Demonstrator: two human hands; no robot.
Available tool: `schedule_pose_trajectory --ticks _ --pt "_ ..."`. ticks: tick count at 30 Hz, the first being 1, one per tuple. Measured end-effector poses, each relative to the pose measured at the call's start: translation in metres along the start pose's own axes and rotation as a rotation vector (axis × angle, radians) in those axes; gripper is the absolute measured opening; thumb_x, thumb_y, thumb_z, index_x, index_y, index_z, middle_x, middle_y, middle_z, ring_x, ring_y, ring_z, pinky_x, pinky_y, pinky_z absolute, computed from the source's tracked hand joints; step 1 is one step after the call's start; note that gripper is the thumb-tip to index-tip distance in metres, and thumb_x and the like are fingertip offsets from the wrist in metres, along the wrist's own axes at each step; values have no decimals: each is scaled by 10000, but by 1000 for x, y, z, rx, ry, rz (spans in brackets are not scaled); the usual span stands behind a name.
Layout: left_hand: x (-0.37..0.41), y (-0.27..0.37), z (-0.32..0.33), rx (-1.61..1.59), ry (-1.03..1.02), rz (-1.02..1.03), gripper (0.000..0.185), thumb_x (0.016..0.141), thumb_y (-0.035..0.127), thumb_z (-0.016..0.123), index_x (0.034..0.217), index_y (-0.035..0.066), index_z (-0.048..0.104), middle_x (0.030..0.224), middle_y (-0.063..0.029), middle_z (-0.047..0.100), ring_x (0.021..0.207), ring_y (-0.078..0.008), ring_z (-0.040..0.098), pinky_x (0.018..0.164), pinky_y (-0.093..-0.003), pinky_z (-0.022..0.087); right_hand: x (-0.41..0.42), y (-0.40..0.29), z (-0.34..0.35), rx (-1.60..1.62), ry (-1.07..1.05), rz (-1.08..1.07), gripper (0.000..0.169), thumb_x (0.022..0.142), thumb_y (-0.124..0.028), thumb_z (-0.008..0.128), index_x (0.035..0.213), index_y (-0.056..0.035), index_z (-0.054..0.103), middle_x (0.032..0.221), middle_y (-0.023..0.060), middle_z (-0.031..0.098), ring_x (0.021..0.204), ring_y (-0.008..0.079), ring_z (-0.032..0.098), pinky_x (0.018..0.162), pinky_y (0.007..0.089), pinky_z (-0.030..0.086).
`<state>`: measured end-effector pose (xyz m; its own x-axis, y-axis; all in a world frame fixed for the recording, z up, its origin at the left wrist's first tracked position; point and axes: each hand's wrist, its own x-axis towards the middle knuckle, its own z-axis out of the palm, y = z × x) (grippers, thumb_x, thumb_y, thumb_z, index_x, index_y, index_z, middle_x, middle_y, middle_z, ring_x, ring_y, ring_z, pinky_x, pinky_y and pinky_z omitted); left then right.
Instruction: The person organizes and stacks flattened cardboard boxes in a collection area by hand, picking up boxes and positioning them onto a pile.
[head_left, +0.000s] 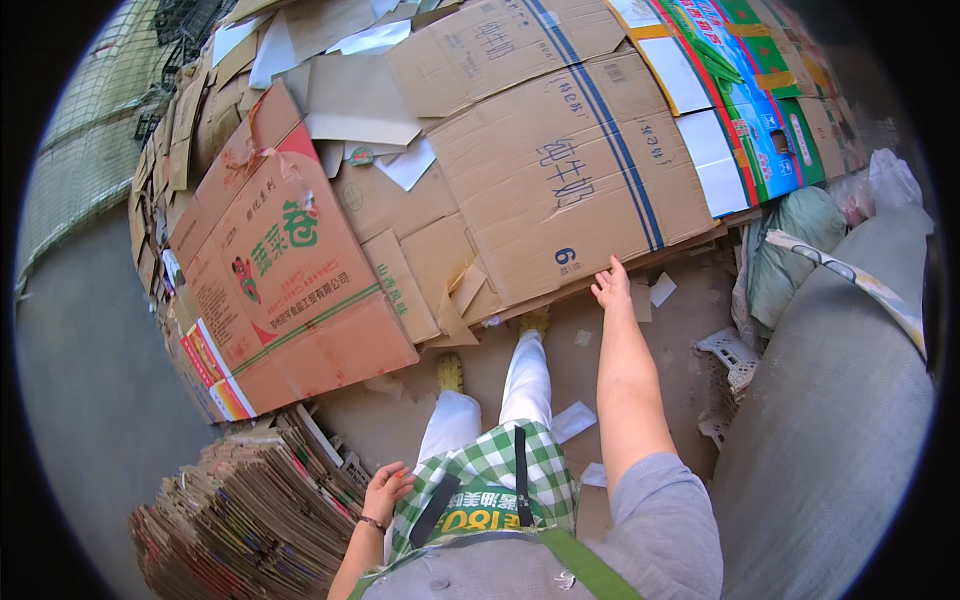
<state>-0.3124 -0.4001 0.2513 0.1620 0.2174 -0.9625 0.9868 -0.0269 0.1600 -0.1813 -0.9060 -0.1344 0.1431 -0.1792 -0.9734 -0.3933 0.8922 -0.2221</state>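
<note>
A large flattened cardboard box with printed writing and blue stripes lies across the pile before me. At its near edge is my right hand, arm outstretched, fingers apart; a fingertip overlaps the edge, and whether it presses on the board is unclear. My left hand, with a bracelet at the wrist, is low beside my green checked apron. Its fingers are loosely bent and hold nothing. Further left on the pile lies a reddish-brown flattened carton with green and red print.
A stack of flattened cardboard stands at the lower left. Colourful printed cartons top the pile's right end. To the right are a pale green sack, a white plastic crate and a large grey roll-like object. Paper scraps litter the floor.
</note>
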Motion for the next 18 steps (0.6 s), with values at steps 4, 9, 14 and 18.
schedule_pose_trajectory --ticks 4,9,14,18 --pt "40 19 33 49 -117 27 327 885 147 551 1179 15 495 1129 -129 561 997 -232 587 836 -313 485 -19 -11 0 108 -143 -101 521 791 -397 650 1231 -160 504 1261 40 475 1195 165 386 978 403 303" --pt "81 76 106 26 -340 181 380 867 170 593 1199 18 489 1153 -119 563 1032 -211 570 888 -316 448 -133 -7 61 -260 -318 -410 405 792 -347 648 1079 -61 632 1035 15 628 901 98 566 657 263 427" --pt "53 161 149 -675 -620 265 474 874 344 572 1254 100 427 1300 -75 444 1203 -224 398 1001 -412 333 -333 135 119 -164 -383 -422 325 854 -246 621 1072 -5 605 988 32 611 823 106 558 693 249 463" --pt "56 183 66 -694 -443 437 268 869 245 580 1080 82 564 1112 -58 578 1054 -210 519 948 -389 398 -393 217 102 -301 -1063 -358 267 909 -151 529 1136 -15 568 1058 64 603 919 128 571 758 257 454"
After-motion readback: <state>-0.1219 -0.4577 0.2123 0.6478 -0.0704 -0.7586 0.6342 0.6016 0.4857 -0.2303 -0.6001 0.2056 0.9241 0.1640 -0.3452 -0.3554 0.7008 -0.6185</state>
